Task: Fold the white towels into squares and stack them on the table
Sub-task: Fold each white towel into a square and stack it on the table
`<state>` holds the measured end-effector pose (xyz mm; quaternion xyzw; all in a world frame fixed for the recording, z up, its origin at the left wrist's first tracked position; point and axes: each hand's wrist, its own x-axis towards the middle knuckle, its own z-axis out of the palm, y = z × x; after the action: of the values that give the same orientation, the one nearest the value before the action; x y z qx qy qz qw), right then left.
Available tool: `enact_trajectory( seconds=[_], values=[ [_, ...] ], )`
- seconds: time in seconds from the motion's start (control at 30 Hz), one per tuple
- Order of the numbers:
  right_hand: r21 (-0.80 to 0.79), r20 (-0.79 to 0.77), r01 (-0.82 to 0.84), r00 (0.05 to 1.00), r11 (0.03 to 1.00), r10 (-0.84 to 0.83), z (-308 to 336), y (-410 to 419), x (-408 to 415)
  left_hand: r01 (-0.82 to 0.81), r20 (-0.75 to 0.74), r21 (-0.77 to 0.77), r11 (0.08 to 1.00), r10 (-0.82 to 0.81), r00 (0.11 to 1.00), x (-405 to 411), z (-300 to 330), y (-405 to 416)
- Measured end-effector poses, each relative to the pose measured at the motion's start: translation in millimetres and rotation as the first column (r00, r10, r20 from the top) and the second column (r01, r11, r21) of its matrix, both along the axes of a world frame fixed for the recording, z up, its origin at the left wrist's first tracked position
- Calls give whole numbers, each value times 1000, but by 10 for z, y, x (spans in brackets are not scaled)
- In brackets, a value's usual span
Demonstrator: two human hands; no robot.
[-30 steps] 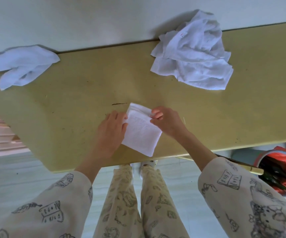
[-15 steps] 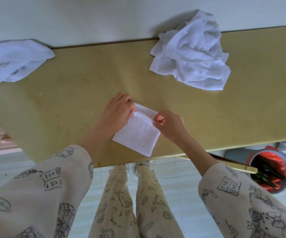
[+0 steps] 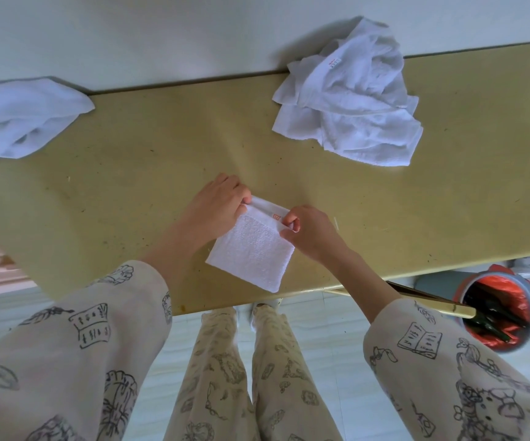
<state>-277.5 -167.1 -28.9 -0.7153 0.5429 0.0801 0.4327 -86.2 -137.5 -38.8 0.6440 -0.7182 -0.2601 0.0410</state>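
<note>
Towel pile (image 3: 349,103) far right, bin (image 3: 499,310) below.

No wording can be read anywhere. The folded towel (image 3: 251,249) carries a small white tag with a red-orange square mark (image 3: 275,216) at its far edge, just beside the right hand (image 3: 308,232); its characters are too small to make out. The crumpled towel pile (image 3: 349,113) shows a white label with tiny red print (image 3: 333,63), also illegible. The sleeves bear drawings of open books with scribbled lines only.
</note>
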Motion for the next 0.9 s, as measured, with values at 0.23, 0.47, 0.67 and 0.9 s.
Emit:
enact_trajectory(
  seconds=[0.23,0.47,0.67,0.9],
  values=[
    [107,59,220,972,970,-227,22,53,-122,-75,-119,67,995,83,989,65,44,100],
    [233,165,521,811,821,-562,-53,58,-82,-240,-214,182,953,277,937,-8,41,66],
    [198,189,600,753,775,-630,-64,15,-26,-264,-173,187,946,296,939,-16,32,24],
    [118,188,614,758,780,-625,-109,-1,2,-323,-190,173,931,353,916,-41,22,-11]
  ],
)
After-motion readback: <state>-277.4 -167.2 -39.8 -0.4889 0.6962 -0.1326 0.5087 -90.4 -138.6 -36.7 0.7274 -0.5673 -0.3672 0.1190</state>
